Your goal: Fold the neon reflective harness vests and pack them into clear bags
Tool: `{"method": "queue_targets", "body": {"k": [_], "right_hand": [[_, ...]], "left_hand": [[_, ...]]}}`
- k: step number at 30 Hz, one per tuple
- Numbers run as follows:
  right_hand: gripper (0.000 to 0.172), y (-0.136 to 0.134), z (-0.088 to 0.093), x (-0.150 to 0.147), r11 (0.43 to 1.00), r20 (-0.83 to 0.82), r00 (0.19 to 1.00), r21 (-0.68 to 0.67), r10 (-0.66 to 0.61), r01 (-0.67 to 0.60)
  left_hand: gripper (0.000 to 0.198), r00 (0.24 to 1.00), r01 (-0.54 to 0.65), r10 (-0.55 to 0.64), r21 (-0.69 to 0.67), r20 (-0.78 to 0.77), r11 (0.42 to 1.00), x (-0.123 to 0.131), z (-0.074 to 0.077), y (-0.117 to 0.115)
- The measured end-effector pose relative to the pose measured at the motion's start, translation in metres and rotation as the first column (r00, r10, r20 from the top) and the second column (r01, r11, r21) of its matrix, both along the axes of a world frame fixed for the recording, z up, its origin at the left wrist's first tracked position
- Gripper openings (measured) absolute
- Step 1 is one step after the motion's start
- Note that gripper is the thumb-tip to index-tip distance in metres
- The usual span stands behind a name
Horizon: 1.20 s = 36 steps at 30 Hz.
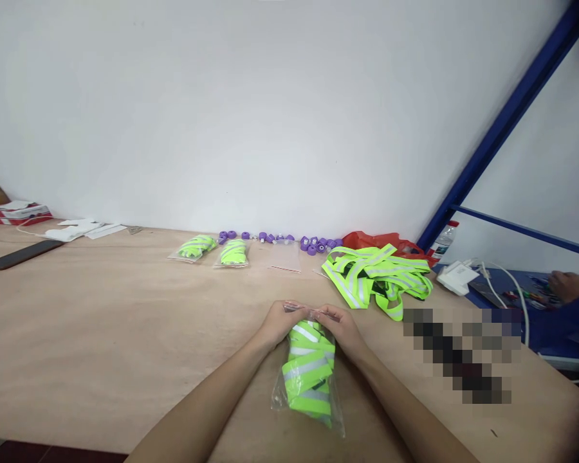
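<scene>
A clear plastic bag [309,376] stuffed with a folded neon-green reflective strap lies on the wooden table [101,334] right in front of me. My left hand [282,321] and my right hand [340,325] both pinch the bag's far open edge, fingers closed on the plastic. A loose heap of the same green reflective straps [376,273] lies just beyond my right hand. Two filled bags [197,247] [234,252] rest near the wall, with an empty clear bag [285,257] beside them.
Several purple caps [313,244] line the wall, next to a red plastic bag [381,241]. A dark flat bar [22,254], white papers [84,229] and a red box [15,212] sit at the far left. Another person's hand [567,284] rests by a blue rack [506,116] and white charger [456,276].
</scene>
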State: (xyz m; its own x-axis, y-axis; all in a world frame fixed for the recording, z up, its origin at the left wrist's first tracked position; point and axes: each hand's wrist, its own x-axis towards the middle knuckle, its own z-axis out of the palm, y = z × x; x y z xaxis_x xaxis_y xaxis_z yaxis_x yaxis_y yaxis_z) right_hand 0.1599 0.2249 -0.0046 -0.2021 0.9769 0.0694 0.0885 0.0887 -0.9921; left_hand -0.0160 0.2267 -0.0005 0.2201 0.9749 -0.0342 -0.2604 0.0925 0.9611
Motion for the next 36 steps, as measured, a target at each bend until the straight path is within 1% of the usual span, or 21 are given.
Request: {"method": "queue_targets", "body": {"k": [4, 10, 14, 16, 18, 21, 23, 28, 31, 34, 36], "right_hand": [[0.043, 0.002, -0.002, 0.001, 0.999, -0.037, 0.999, -0.013, -0.035, 0.035], [0.044, 0.0, 0.004, 0.001, 0.999, -0.094, 0.994, -0.005, -0.05, 0.049], [0.046, -0.002, 0.007, 0.0, 0.999, -0.139, 0.99, -0.046, -0.027, 0.021], [0.046, -0.003, 0.007, 0.0, 0.997, -0.169, 0.986, -0.071, -0.001, -0.011], [0.045, -0.003, 0.006, 0.0, 0.997, -0.189, 0.982, -0.076, 0.017, -0.032], [0.045, -0.002, 0.005, 0.001, 0.998, -0.175, 0.984, -0.046, 0.032, -0.04], [0.047, -0.002, 0.004, 0.001, 0.999, -0.147, 0.988, -0.014, 0.038, -0.041], [0.051, -0.003, 0.004, 0.002, 0.998, -0.105, 0.993, 0.01, 0.058, -0.057], [0.052, -0.003, 0.004, 0.002, 0.999, -0.103, 0.994, 0.019, 0.034, -0.032], [0.053, -0.002, 0.004, 0.001, 0.999, -0.129, 0.991, 0.005, 0.042, -0.042], [0.054, -0.001, 0.003, 0.0, 0.997, -0.169, 0.984, -0.036, 0.061, -0.067]], "left_hand": [[0.036, 0.999, -0.023, 0.024, -0.004, 0.029, 1.0, -0.003, -0.002, 0.003], [0.045, 0.998, -0.03, 0.031, -0.019, 0.06, 0.999, -0.007, -0.008, 0.006], [0.045, 0.997, -0.034, 0.034, -0.008, 0.065, 0.999, -0.011, -0.009, 0.008], [0.046, 0.997, -0.019, 0.02, -0.008, 0.069, 1.0, -0.013, -0.009, 0.008], [0.046, 0.997, 0.021, -0.02, -0.013, 0.074, 1.0, -0.013, -0.008, 0.008], [0.046, 0.992, 0.094, -0.092, -0.015, 0.086, 0.996, -0.014, -0.006, 0.008], [0.046, 0.99, 0.107, -0.105, -0.006, 0.096, 0.994, -0.015, -0.005, 0.008], [0.043, 0.992, 0.073, -0.078, 0.047, 0.097, 0.996, -0.02, -0.003, 0.011], [0.043, 0.996, 0.056, -0.061, 0.088, 0.061, 0.995, -0.025, -0.002, 0.013], [0.049, 0.999, 0.022, -0.025, 0.11, 0.021, 0.994, -0.028, -0.003, 0.016], [0.053, 1.0, 0.0, 0.0, 0.117, 0.006, 0.993, -0.029, -0.005, 0.019]]}}
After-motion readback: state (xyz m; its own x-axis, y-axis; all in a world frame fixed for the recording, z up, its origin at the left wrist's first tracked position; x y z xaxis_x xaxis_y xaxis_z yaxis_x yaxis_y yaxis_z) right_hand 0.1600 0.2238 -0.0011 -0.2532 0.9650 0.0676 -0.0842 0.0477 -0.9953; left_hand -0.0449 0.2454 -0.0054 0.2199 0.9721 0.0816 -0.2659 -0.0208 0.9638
